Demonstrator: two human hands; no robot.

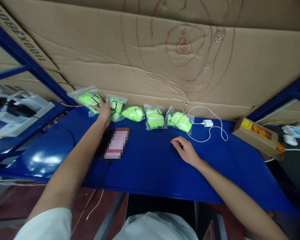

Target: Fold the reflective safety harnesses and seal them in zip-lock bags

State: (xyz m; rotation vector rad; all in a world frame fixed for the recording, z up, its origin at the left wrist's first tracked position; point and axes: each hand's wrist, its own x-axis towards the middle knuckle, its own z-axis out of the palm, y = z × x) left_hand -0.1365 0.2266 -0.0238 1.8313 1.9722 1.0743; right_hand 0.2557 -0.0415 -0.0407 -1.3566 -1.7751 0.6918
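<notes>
Several clear zip bags with folded neon-yellow reflective vests lie in a row along the back of the blue table [145, 173]. My left hand [103, 109] reaches over the left end of the row, touching the leftmost bagged vest [86, 98], its fingers spread. Right beside it is a second bagged vest [117, 104]. Further along are a rounder bagged vest [133, 113], a squarer one [155, 119] and the rightmost one [180, 121]. My right hand [186, 150] rests on the table in front of the rightmost bag, fingers curled in, with nothing visible in them.
Two phones lie by my left forearm: a dark one [105, 141] and one with a lit, blurred screen [117, 143]. A white charger [208, 123] with cable lies at the back. An open cardboard box [256, 135] stands right. Behind rises a cardboard wall [102, 50].
</notes>
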